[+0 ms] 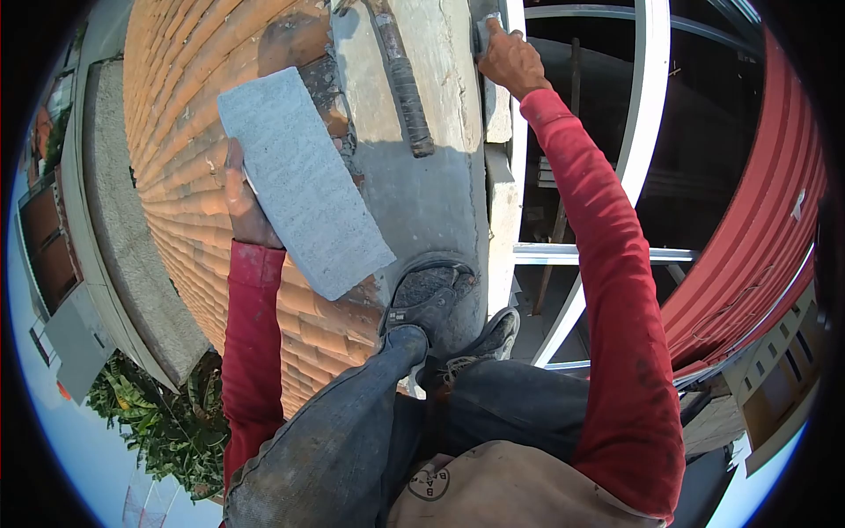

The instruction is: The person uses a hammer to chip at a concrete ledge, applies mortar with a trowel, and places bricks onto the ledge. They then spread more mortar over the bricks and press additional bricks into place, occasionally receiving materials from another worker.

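Observation:
My left hand (251, 198) is closed on a light grey, rough-faced concrete block (304, 180), gripping its left edge. The block is tilted above the roof tiles and the ledge, and hides part of both. My right hand (513, 60) reaches to the far right side of the ledge, beside the white metal frame. Its fingers are bent around a small grey piece at the ledge's edge, which I cannot make out. Between the hands, a hand tool with a wrapped handle (407, 92) lies on the concrete ledge (422, 194); its head is partly out of view.
Orange roof tiles (185, 167) slope away on the left. On the right, a white metal frame (647, 97) spans a dark opening with a drop below. Red corrugated sheeting (748, 238) stands beyond. My shoes (431, 290) rest on the narrow ledge.

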`<state>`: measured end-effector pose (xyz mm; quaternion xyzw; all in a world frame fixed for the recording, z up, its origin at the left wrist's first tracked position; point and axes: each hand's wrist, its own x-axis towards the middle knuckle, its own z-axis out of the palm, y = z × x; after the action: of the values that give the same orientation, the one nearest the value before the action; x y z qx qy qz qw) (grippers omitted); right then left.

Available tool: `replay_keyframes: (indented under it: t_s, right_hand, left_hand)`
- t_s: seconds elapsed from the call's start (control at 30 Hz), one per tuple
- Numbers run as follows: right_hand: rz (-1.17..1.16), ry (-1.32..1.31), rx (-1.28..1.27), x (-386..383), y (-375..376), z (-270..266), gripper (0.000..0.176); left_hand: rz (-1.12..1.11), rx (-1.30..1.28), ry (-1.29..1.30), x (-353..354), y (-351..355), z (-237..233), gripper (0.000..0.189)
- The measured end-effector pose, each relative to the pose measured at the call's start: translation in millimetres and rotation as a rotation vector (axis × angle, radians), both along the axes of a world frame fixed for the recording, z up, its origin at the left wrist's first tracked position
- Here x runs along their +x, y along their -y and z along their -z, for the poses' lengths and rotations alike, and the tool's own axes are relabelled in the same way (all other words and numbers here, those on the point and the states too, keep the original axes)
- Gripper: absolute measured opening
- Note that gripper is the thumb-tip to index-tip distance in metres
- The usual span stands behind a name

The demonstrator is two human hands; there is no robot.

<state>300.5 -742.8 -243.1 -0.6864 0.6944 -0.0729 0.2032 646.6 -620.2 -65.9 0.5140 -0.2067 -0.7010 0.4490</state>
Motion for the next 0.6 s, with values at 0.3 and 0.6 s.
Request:
replay_keyframes:
  t_s: [0.3,0.6]
  right_hand:
    - [-0.097,-0.181,0.159,-5,-21,12,0.066]
    - [-0.521,-0.602,0.015,-30,-57,34,0.082]
  left_hand:
    - [0.077,0.005,-0.152,-15,4,-8,0.089]
    - [0.117,-0.025,-0.101,-14,12,3,0.090]
